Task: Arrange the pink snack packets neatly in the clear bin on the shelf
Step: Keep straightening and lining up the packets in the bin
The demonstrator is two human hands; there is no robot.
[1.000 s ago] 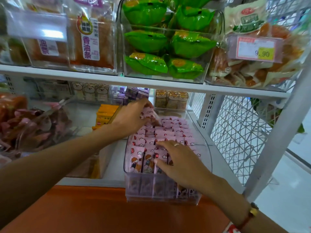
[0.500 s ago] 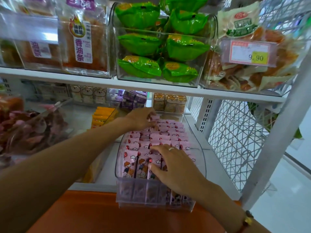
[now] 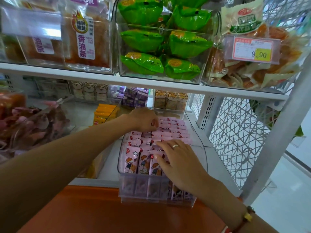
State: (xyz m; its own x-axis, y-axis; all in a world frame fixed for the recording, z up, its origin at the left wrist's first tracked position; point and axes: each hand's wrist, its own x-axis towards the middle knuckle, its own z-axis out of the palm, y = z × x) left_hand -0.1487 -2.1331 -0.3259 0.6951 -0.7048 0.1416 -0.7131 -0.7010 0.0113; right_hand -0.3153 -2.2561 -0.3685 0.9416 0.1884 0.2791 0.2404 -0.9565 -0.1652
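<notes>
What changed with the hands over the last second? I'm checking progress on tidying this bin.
The left hand moved from the packets near the left wall toward the back rows, fingers curled on them. The right hand stayed flat on the front pink packets; the clear bin stayed put.

The clear bin (image 3: 200,158) is seen as smooth, glossy transparent plastic, and the pink snack packets (image 3: 170,130) in it as shiny printed film. Glossy plastic film is also shown by the green packets (image 3: 141,39) far above. The shelf (image 3: 134,81) is finished in smooth white painted metal, as is the wire mesh panel (image 3: 235,140) at the right
</notes>
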